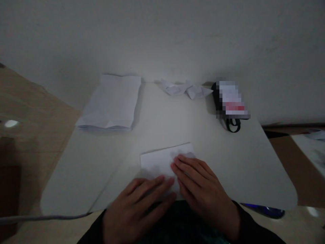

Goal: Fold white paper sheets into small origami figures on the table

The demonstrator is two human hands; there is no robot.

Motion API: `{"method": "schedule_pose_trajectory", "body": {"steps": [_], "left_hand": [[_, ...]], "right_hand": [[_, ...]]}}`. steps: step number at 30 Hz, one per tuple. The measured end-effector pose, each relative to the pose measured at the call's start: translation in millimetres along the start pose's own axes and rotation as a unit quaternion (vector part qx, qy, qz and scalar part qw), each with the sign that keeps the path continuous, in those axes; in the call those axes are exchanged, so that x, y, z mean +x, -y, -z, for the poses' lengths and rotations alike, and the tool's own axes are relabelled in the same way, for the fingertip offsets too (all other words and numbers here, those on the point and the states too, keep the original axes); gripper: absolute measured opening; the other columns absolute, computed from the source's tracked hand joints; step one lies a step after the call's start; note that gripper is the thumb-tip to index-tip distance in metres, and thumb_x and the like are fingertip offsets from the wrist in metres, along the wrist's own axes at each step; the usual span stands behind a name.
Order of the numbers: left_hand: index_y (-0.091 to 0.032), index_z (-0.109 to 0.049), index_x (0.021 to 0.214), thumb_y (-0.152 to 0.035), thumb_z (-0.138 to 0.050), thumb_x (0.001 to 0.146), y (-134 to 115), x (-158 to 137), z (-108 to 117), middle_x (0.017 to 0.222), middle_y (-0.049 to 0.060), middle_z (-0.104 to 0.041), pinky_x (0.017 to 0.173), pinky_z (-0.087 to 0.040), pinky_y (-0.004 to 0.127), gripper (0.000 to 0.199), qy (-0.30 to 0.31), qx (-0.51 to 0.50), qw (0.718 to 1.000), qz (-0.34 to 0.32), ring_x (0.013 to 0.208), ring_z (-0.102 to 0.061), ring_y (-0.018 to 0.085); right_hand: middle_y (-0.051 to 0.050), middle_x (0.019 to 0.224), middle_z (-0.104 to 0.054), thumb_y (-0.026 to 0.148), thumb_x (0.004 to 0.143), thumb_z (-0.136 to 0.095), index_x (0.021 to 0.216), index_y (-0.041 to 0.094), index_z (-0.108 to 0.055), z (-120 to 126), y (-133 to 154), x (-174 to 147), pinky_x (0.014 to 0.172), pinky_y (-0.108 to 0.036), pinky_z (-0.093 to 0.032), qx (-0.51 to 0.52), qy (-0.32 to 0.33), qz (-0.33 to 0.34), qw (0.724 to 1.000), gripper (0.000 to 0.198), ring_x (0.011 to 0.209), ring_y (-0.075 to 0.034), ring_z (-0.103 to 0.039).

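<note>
A folded sheet of white paper [156, 163] lies on the white table near its front edge, its fold along the far side. My left hand [137, 205] rests over its near left part, fingers stretched out and slightly apart. On the paper's right half, my right hand [200, 186] lies flat with its fingers extended side by side. Both hands touch the paper without gripping it. The near edge of the sheet is partly hidden under my fingers.
A stack of white paper [111, 101] lies at the back left of the table [167, 118]. Two folded paper boats, a left one [175, 88] and a right one [196, 91], stand by the wall. A blurred-out item with a black strap [233, 125] is at the back right.
</note>
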State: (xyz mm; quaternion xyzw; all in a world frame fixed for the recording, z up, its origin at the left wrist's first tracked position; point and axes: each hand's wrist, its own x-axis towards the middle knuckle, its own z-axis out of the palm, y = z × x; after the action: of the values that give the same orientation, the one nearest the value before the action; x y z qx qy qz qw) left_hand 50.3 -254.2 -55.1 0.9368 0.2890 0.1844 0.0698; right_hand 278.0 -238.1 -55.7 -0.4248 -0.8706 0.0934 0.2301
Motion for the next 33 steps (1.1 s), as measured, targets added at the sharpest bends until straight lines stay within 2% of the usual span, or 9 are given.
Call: {"method": "schedule_pose_trajectory", "body": {"steps": [3,5,8,15,20,26,33], "left_hand": [[-0.021,-0.058,0.123,-0.009,-0.037,0.096,0.7,-13.4,5.6,0.125,0.002,-0.064,0.101,-0.041,0.032,0.037,-0.005,-0.031,0.999,-0.012,0.123,-0.052,0.014],[-0.021,-0.057,0.124,-0.007,-0.035,0.096,2.7,-20.0,9.8,0.121,0.001,-0.066,0.105,-0.039,0.033,0.038,0.001,-0.049,0.999,0.023,0.122,-0.054,0.014],[-0.022,-0.059,0.120,-0.006,-0.042,0.093,6.1,-21.3,13.6,0.119,0.003,-0.068,0.104,-0.040,0.037,0.036,-0.017,-0.081,0.994,0.066,0.119,-0.057,0.016],[-0.024,-0.066,0.094,-0.015,-0.052,0.091,6.8,3.3,15.0,0.099,0.001,-0.072,0.084,-0.047,0.032,0.017,-0.044,-0.154,0.971,0.178,0.094,-0.062,0.016],[-0.021,-0.066,0.084,-0.022,-0.064,0.084,7.6,16.1,14.3,0.093,0.002,-0.068,0.080,-0.049,0.030,0.002,-0.066,-0.168,0.951,0.252,0.088,-0.059,0.015],[-0.021,-0.067,0.081,-0.029,-0.066,0.082,11.2,24.1,10.9,0.094,0.002,-0.065,0.081,-0.049,0.031,0.008,-0.051,-0.162,0.937,0.307,0.087,-0.059,0.016],[-0.020,-0.067,0.077,-0.031,-0.066,0.082,13.2,34.1,10.1,0.089,0.002,-0.063,0.075,-0.050,0.030,0.012,-0.044,-0.148,0.930,0.333,0.084,-0.060,0.016]], "right_hand": [[-0.008,0.123,-0.065,0.015,0.092,-0.050,0.119,0.018,-0.061,2.8,-4.3,-2.3,0.100,-0.041,-0.047,0.060,0.019,0.003,0.998,0.030,0.124,-0.020,-0.052],[-0.006,0.125,-0.064,0.017,0.092,-0.052,0.117,0.019,-0.062,3.5,-8.2,-1.1,0.101,-0.041,-0.047,0.083,0.033,0.019,0.996,0.027,0.126,-0.018,-0.051],[-0.005,0.128,-0.063,0.017,0.092,-0.053,0.114,0.018,-0.063,2.3,-10.4,0.7,0.104,-0.039,-0.045,0.093,0.033,0.033,0.995,0.024,0.128,-0.017,-0.048],[-0.006,0.132,-0.059,0.018,0.092,-0.053,0.115,0.019,-0.064,-0.2,-8.3,-1.8,0.104,-0.041,-0.045,0.091,0.027,0.028,0.995,0.025,0.130,-0.018,-0.047],[-0.009,0.132,-0.057,0.019,0.091,-0.055,0.113,0.021,-0.065,0.5,-7.4,-2.7,0.099,-0.044,-0.047,0.081,0.022,0.014,0.996,0.024,0.125,-0.022,-0.050],[-0.012,0.132,-0.056,0.019,0.089,-0.058,0.115,0.021,-0.065,1.5,-4.2,-3.5,0.094,-0.045,-0.049,0.064,0.027,0.001,0.998,0.027,0.118,-0.025,-0.053],[-0.012,0.134,-0.054,0.018,0.089,-0.058,0.118,0.020,-0.063,0.4,-2.4,-6.8,0.099,-0.045,-0.048,0.055,0.029,0.015,0.998,0.030,0.124,-0.026,-0.048]]}}
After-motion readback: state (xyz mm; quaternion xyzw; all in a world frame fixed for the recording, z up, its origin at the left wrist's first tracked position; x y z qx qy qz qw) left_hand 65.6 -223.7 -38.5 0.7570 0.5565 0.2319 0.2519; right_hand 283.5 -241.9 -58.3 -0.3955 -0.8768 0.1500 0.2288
